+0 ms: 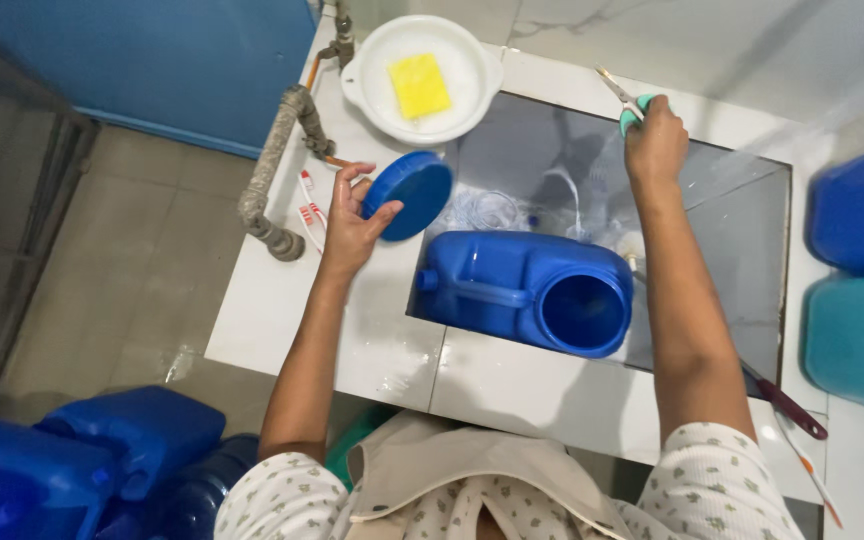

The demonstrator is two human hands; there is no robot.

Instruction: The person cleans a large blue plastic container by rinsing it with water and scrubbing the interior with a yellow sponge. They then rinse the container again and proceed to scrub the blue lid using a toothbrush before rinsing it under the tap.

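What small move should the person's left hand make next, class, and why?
Probably set the blue lid down on the white counter: the left hand holds it clear, the blue jug lies open in the sink, and the right hand is busy at the tap.

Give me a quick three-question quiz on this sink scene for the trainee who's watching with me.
1. True or false: the round blue plastic lid is screwed onto the large blue plastic jerrycan.
2. Which hand grips the mint-green tap handle? A) left hand B) right hand C) neither
3. Fill in: the yellow sponge lies inside the white plastic ______.

Key:
1. False: the left hand holds the lid beside the sink; the jerrycan lies on its side with its mouth open.
2. B
3. basin
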